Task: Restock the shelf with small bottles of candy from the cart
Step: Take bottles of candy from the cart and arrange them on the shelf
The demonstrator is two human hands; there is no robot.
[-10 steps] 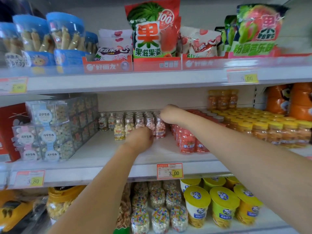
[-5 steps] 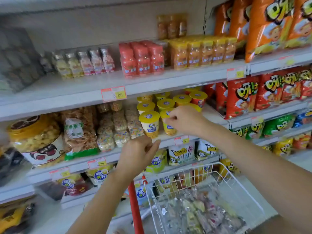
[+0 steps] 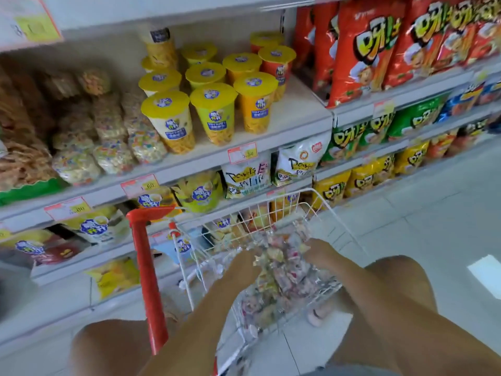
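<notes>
Left hand [image 3: 244,263] and right hand [image 3: 322,252] reach among small candy bottles [image 3: 279,272] heaped in the wire cart [image 3: 320,210]; blur hides whether either grips. A red post [image 3: 147,267] stands beside the cart, yellow-lidded cups [image 3: 212,115] shelved above.

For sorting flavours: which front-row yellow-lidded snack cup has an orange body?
The rightmost front-row yellow-lidded plastic cup; the middle one is green, the left one white.

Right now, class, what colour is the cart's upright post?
The post is red, seen in the head view.
</notes>
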